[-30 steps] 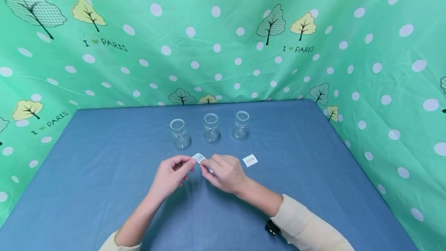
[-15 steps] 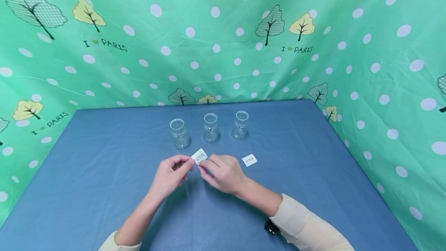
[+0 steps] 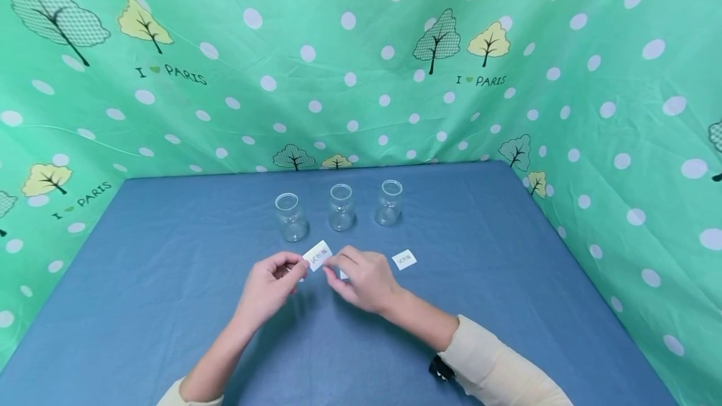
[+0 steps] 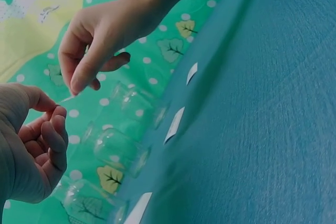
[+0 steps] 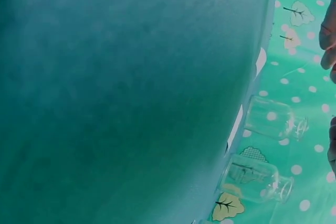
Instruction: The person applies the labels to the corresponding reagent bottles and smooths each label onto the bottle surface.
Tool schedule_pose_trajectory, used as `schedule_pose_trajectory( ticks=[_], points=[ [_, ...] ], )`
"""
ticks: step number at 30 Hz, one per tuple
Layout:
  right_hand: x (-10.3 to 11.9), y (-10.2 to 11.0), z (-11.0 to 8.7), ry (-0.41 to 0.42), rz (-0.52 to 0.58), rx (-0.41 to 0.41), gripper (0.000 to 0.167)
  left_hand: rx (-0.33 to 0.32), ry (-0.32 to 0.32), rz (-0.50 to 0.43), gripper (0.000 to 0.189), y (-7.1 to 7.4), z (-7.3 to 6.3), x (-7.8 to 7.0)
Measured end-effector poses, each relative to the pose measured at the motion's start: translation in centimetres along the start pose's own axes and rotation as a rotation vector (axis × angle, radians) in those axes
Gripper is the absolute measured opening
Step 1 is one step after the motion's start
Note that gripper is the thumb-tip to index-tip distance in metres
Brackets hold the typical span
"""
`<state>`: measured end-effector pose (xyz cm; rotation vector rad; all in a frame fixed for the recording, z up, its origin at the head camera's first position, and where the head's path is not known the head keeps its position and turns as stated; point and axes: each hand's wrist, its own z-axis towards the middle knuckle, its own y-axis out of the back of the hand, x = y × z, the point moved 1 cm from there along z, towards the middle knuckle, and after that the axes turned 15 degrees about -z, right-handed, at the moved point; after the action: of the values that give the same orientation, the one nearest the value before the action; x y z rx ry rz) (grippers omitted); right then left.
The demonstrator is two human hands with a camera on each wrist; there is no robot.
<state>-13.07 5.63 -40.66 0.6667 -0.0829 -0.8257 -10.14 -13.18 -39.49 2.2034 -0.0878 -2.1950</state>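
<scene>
My left hand [image 3: 269, 287] pinches a small white paper label [image 3: 318, 256] with printed characters between thumb and index finger, raised above the table. My right hand [image 3: 363, 279] has its thumb and index fingertips brought together at the label's other end. In the left wrist view the label [image 4: 68, 98] shows as a thin edge between both hands. Another printed label [image 3: 404, 260] lies flat right of my right hand. A middle label [image 4: 175, 124] and a near one [image 4: 138, 209] lie on the table, mostly covered by my hands in the head view.
Beyond the hands stand three lidless clear glass jars: a left one [image 3: 291, 218], a middle one [image 3: 341, 208] and a right one [image 3: 389, 203]. Blue cloth covers the table [image 3: 169, 255]. A green polka-dot curtain [image 3: 237, 136] hangs behind and at the sides.
The held label has tilted up and shifted slightly left, so more of its printed face shows. My left hand has moved a little left; my right hand has barely moved.
</scene>
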Motion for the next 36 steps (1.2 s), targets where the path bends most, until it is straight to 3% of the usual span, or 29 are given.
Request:
schedule_pose_trajectory(
  ticks=[3, 6, 11, 13, 19, 36],
  points=[
    [-0.2, 0.1, 0.2, -0.114, 0.101, 0.024, 0.008, 0.0, -0.008, 0.01, 0.015, 0.2, 0.0, 0.0],
    [-0.3, 0.2, 0.5, -0.278, 0.271, 0.081, 0.006, -0.002, -0.01, 0.015, 0.015, 0.2, -0.1, 0.0],
    [-0.5, 0.4, 1.1, -0.622, 0.534, 0.253, 0.004, 0.002, -0.015, 0.015, 0.013, 0.3, -0.1, 0.0],
    [-0.6, 0.4, 1.3, -0.703, 0.587, 0.332, 0.004, 0.009, -0.019, 0.018, 0.013, 0.4, -0.1, -0.1],
    [-0.8, 0.4, 1.6, -0.762, 0.663, 0.478, 0.007, 0.015, -0.031, 0.036, 0.012, 0.6, -0.2, -0.2],
    [-0.8, -0.1, 1.9, -0.859, 0.809, 0.557, 0.012, -0.024, -0.068, 0.084, 0.012, 1.1, -0.2, 0.0]
  ],
)
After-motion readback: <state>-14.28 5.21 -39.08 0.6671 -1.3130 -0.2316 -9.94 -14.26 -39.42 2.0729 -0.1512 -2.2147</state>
